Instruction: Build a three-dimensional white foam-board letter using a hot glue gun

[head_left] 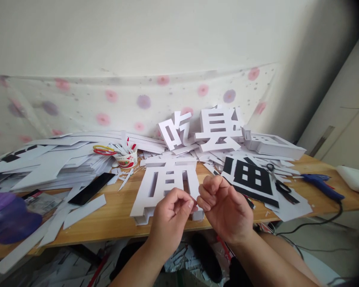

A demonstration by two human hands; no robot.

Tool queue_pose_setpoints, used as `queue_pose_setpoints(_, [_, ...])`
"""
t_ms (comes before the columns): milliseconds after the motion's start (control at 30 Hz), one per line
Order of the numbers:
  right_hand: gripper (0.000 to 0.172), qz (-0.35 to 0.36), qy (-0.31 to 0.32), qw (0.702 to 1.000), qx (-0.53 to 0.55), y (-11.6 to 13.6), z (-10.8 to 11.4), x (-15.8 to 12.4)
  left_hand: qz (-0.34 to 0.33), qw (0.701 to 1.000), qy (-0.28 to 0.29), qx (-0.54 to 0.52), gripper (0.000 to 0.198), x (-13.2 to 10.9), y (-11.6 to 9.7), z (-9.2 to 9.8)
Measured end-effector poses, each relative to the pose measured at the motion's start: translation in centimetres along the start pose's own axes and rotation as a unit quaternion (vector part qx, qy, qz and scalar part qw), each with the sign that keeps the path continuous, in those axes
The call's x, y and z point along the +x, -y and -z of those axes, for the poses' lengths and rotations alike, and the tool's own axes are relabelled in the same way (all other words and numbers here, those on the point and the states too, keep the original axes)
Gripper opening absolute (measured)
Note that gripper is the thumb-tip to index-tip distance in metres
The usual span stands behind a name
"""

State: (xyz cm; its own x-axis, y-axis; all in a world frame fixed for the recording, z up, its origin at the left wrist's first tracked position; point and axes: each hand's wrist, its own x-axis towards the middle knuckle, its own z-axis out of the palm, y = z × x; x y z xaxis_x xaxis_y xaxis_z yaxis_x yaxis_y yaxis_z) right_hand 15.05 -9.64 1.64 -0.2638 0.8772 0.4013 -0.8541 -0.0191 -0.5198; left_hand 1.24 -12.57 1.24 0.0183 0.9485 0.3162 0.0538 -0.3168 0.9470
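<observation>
My left hand [175,217] is raised above the table's front edge, its thumb and fingertips pinched together; whatever is between them is too small to make out. Close beside it on the right, my right hand [225,211] has its palm turned up and its fingers curled in, and I cannot see anything clearly in it. Behind both hands a white foam-board character [160,185] lies flat on the wooden table, its lower part partly hidden by my hands. Just right of it is a black character sheet [253,177] on white board.
Scissors [283,186] and a blue glue gun [323,185] with its cable lie at the right. A phone [91,189], a paper cup [127,158] and stacked boards [74,169] are left. White characters [218,129] stand behind. Scraps cover the floor.
</observation>
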Motion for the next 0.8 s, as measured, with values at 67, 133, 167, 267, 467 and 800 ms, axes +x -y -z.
queue_pose_setpoints(67, [0.024,0.005,0.004,1.000,-0.009,-0.1,0.3,0.1,0.007,1.000,-0.003,0.006,0.015,0.0,-0.1,-0.1])
queue_pose_setpoints(133, [0.019,0.013,0.009,0.999,-0.051,-0.4,0.9,0.1,0.028,1.000,-0.007,-0.011,0.015,0.0,-0.2,0.0])
queue_pose_setpoints(167, [0.014,0.021,0.013,0.995,-0.097,-0.6,1.3,0.2,0.041,0.999,-0.009,-0.027,0.015,0.0,-0.2,0.0])
queue_pose_setpoints(267, [0.009,0.056,0.048,0.954,-0.290,-1.0,2.8,0.4,0.085,0.991,-0.009,-0.100,0.016,-0.2,0.0,0.0])
queue_pose_setpoints(467, [0.015,0.072,0.166,0.876,-0.447,-0.8,4.2,0.3,0.178,0.945,-0.040,-0.272,0.021,-1.5,0.7,-1.1])
queue_pose_setpoints(800, [0.013,0.167,0.212,0.692,-0.669,-0.5,4.1,-1.1,0.255,0.914,-0.005,-0.315,0.043,-3.8,3.3,-1.6])
